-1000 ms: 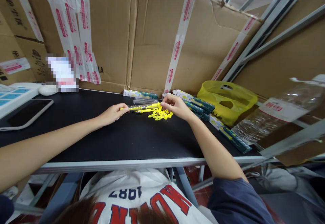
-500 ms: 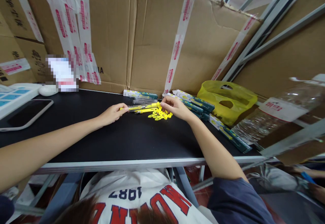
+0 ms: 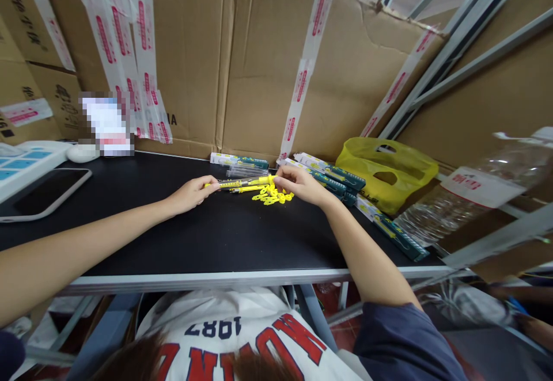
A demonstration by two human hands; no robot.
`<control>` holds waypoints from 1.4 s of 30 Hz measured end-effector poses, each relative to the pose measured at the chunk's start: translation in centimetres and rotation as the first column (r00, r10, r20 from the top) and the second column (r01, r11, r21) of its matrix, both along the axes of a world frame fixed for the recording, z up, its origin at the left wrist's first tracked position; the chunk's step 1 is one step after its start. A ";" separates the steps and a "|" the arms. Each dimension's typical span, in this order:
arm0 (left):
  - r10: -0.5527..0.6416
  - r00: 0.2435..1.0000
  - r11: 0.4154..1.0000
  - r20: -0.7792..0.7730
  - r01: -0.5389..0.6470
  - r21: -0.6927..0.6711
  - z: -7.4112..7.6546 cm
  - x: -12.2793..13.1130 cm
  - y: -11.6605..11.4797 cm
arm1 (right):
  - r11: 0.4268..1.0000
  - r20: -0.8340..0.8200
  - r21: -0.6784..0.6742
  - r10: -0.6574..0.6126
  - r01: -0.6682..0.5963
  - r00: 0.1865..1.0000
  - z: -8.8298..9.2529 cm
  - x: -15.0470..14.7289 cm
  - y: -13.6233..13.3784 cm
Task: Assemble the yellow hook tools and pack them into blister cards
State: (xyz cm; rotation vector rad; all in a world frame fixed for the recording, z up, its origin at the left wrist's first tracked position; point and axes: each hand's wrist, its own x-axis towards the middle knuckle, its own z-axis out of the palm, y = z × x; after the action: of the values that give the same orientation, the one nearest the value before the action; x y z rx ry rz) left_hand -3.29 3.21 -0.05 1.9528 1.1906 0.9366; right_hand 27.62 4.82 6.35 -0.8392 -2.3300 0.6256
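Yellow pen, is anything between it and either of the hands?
Nothing visible. The left hand grips one end of the yellow pen, and the right hand pinches the other end. The pile of small yellow pieces lies just beside the right hand, under the pen's end, not between.

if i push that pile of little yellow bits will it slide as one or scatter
The yellow bits lie loose in a heap beside the yellow stick on the smooth black table, so a push would likely scatter them. They look like small thin plastic, so probably very light. Some seem loop-shaped and may snag and drag together.
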 end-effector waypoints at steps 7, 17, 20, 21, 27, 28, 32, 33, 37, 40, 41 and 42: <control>-0.004 1.000 1.000 0.005 0.004 -0.005 0.0 0.1 0.0 | 0.998 0.091 0.052 -0.034 0.029 0.995 -0.1 -0.1 0.1; 0.018 1.000 1.000 0.003 -0.018 -0.023 0.3 0.2 -0.3 | 0.997 -0.052 -0.070 0.014 -0.018 0.999 0.0 -0.1 -0.2; 0.010 1.000 1.000 0.002 -0.010 -0.015 0.4 0.2 -0.3 | 0.999 -0.022 -0.048 0.005 -0.006 1.000 -0.1 -0.2 -0.2; 0.008 1.000 1.000 0.003 -0.008 -0.014 0.4 0.2 -0.3 | 1.000 0.000 -0.028 -0.004 0.004 1.000 -0.1 -0.2 -0.2; 0.014 1.000 1.000 0.003 -0.014 -0.014 0.3 0.2 -0.3 | 0.999 0.025 0.019 -0.043 0.042 0.999 0.0 -0.1 -0.1; 0.015 1.000 1.000 0.003 -0.015 -0.013 0.3 0.2 -0.3 | 0.999 0.001 -0.001 -0.039 0.039 0.999 0.0 -0.1 -0.1; 0.014 1.000 1.000 0.000 -0.014 -0.012 0.2 0.2 -0.3 | 0.997 -0.051 -0.077 0.015 -0.019 0.999 -0.1 0.0 -0.1; 0.015 1.000 1.000 0.002 -0.015 -0.013 0.2 0.2 -0.3 | 0.996 -0.049 -0.080 0.024 -0.028 0.999 -0.1 -0.1 -0.1; 0.016 1.000 1.000 0.003 -0.016 -0.015 0.2 0.2 -0.3 | 1.000 0.000 -0.029 0.003 -0.003 1.000 0.0 -0.3 -0.4; 0.013 1.000 1.000 0.004 -0.013 -0.017 0.2 0.1 -0.3 | 1.000 0.046 0.013 -0.025 0.025 0.999 0.1 -0.3 -0.4; 0.014 1.000 1.000 0.008 -0.014 -0.021 0.1 0.1 -0.2 | 0.999 0.045 0.016 -0.030 0.029 0.999 0.1 -0.3 -0.4; 0.014 1.000 1.000 0.011 -0.013 -0.025 0.1 0.1 -0.2 | 1.000 0.031 0.009 -0.029 0.029 0.999 0.1 -0.2 -0.4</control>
State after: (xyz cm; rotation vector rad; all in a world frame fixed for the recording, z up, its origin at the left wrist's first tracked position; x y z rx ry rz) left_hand -3.18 2.99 0.05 1.9195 1.2051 0.9340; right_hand 27.39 4.46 6.44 -0.8831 -2.3424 0.5941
